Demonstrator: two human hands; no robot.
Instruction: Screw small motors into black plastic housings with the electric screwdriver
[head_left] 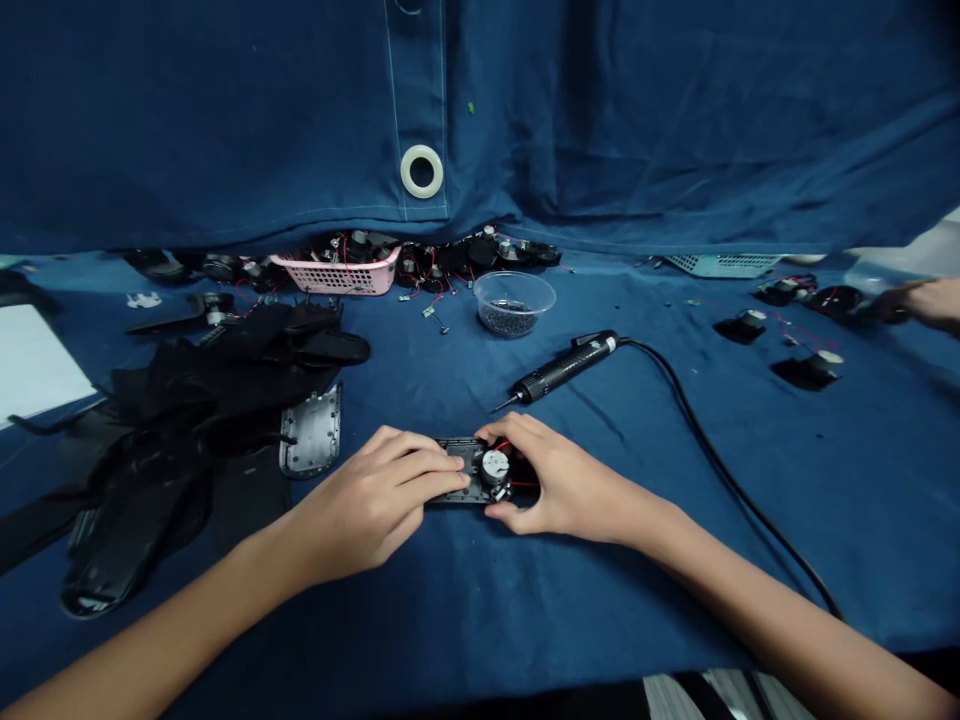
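Head view: black plastic shell (472, 458) low over blue cloth (420, 620), front center, between both hands. Left hand (382, 485) grasping shell's left part, fingertips flat on its face, thumb hidden. Right hand (559, 480) grasping shell's right part, thumb and fingers curled around opposite edges, white-topped motor (496, 467) between them, red wires beside it. Electric screwdriver (566, 367) lying just beyond right hand, bit pointing left. Clear plastic bowl (515, 303) behind, holding small dark screws. Pink basket (337, 279) farther left.
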